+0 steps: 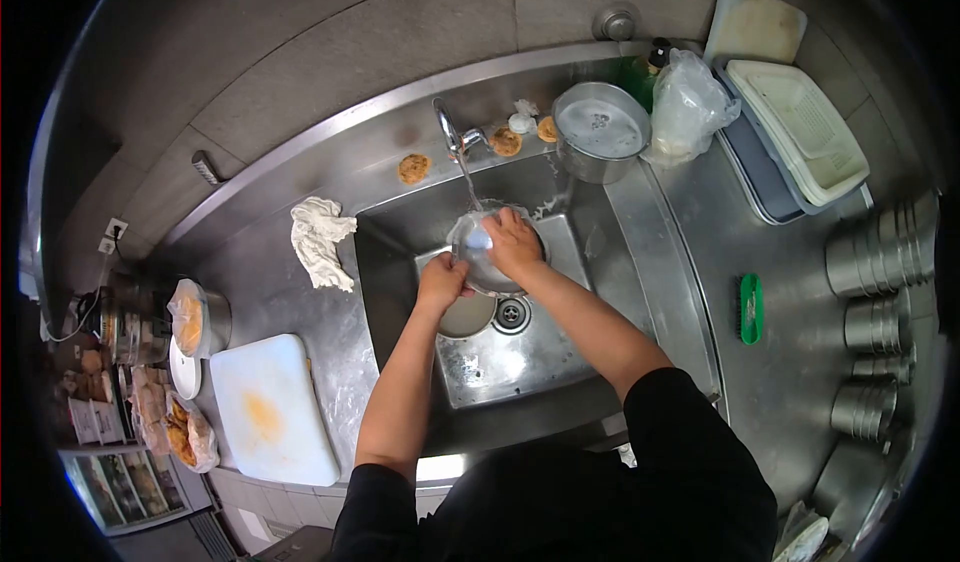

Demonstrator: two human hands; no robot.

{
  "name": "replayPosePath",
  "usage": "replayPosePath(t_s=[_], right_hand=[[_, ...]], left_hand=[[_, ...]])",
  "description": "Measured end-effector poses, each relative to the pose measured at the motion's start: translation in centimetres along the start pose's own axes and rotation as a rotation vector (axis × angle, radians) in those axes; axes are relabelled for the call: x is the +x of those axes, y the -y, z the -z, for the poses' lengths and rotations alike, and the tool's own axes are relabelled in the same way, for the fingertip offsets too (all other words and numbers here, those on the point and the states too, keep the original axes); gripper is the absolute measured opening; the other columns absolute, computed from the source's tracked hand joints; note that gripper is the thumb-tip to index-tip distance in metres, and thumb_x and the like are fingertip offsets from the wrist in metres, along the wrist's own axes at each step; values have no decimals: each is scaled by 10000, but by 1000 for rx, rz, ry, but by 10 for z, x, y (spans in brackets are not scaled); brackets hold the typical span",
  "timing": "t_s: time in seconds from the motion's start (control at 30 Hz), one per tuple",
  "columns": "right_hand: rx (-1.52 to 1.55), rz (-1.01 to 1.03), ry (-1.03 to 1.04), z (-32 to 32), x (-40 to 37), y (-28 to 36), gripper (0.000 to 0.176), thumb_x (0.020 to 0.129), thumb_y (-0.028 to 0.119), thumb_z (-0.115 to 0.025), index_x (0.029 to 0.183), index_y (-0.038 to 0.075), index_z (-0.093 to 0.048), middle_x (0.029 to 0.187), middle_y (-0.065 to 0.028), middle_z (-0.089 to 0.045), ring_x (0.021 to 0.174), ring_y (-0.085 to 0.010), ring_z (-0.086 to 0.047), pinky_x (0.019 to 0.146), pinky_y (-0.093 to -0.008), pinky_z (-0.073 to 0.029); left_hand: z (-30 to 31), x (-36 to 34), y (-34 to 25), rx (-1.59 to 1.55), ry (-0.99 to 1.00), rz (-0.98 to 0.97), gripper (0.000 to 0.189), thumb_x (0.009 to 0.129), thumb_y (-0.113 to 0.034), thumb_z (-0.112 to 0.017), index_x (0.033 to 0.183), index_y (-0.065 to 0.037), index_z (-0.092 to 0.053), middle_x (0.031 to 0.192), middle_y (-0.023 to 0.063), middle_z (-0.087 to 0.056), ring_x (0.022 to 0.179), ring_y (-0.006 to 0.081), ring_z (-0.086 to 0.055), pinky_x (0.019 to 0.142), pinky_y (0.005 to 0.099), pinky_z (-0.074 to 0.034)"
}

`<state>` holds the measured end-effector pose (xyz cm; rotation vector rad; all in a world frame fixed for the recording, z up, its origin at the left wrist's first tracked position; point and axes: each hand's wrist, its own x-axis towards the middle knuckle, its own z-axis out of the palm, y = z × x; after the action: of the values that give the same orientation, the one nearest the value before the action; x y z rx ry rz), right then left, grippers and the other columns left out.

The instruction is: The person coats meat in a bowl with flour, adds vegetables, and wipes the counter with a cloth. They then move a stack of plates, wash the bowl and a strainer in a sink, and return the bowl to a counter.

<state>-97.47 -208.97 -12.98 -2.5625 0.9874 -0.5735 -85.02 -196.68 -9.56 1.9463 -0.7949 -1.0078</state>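
Note:
Over the sink (590, 307), a round metal bowl (492, 274) is tilted under running water from the tap (447, 127). My left hand (441, 282) grips its near left rim, thumb and fingers closed on it. Inside the bowl, my right hand (513, 242) presses down with bent fingers beside a pale bluish patch; I cannot tell what, if anything, it holds. Partly hidden beneath lies a pale round bowl (466, 319) on the sink floor, close to the drain (513, 314).
A white cloth (321, 244) and white cutting board (272, 410) lie left. Round orange-brown scrubbers (413, 169) sit behind the sink. At right are a large metal pot (601, 122), plastic bag (690, 107), stacked trays (800, 132), green brush (751, 309) and metal containers (880, 252).

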Motion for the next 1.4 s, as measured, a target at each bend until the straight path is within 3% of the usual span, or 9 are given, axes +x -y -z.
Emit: replayPosePath(t_s=[0.13, 0.33, 0.37, 0.57, 0.87, 1.0, 1.2, 1.37, 1.4], right_hand=[[26, -119, 222, 1, -2, 6, 426, 726, 160, -710, 1128, 123, -575, 1244, -173, -502, 1159, -363, -494, 959, -459, -413], [307, -213, 442, -9, -11, 16, 381, 822, 313, -565, 1146, 120, -614, 1201, -194, -587, 1097, -351, -577, 928, -452, -465], [334, -195, 412, -11, -15, 16, 385, 815, 317, -578, 1148, 126, -615, 1199, -187, -584, 1099, -353, -574, 924, -450, -467], [246, -148, 427, 36, -36, 24, 396, 779, 278, -648, 1157, 164, -623, 1167, -157, -571, 1110, -335, -562, 936, -420, -458], [-43, -170, 303, 15, -27, -13, 278, 768, 199, -659, 1044, 173, -685, 1179, -135, -571, 1158, -317, -529, 970, -397, -431], [-91, -172, 185, -5, -16, 0, 385, 779, 202, -654, 1161, 164, -635, 1259, -164, -555, 1218, -340, -506, 1016, -408, -407], [-190, -81, 392, -15, -28, -13, 427, 796, 215, -635, 1221, 191, -613, 1279, -136, -557, 1217, -313, -513, 1027, -413, -399], [7, -378, 164, 11, -19, -55, 332, 802, 258, -642, 1117, 153, -645, 1252, -92, -580, 1137, -275, -549, 935, -445, -436], [497, -562, 171, -4, -22, -80, 364, 801, 279, -657, 1134, 134, -630, 1252, -94, -573, 1148, -264, -540, 928, -437, -439]], left_hand=[[-2, -6, -11, 211, -68, -104, 214, 883, -172, -584, 842, 38, -576, 661, 137, -631, 577, 215, -682, 537, 340, -535], [-5, 8, 7, 202, -288, -210, 236, 886, -194, -583, 790, 21, -574, 660, 147, -640, 579, 220, -658, 572, 358, -508], [-3, 7, 3, 237, -301, -130, 234, 874, -206, -591, 821, 22, -586, 725, 206, -646, 719, 345, -663, 677, 434, -495], [-6, 7, 2, 274, -384, -148, 231, 867, -206, -584, 833, 22, -588, 789, 252, -646, 792, 428, -641, 715, 475, -485], [-8, -4, 12, 423, -378, -235, 230, 872, -189, -593, 799, 28, -573, 726, 211, -648, 692, 329, -672, 653, 430, -497], [-25, -3, 11, 348, -341, -284, 222, 877, -187, -595, 819, 28, -581, 740, 213, -654, 697, 338, -672, 656, 431, -501], [-10, -6, 16, 401, -381, -163, 211, 870, -195, -609, 863, 15, -604, 775, 209, -661, 739, 365, -664, 684, 439, -496], [3, 1, 15, 455, -437, -109, 225, 841, -203, -622, 819, 13, -561, 814, 241, -647, 813, 423, -636, 729, 482, -481], [6, 0, 9, 393, -416, -88, 228, 837, -204, -625, 820, 14, -561, 815, 235, -646, 808, 415, -636, 732, 476, -481]])
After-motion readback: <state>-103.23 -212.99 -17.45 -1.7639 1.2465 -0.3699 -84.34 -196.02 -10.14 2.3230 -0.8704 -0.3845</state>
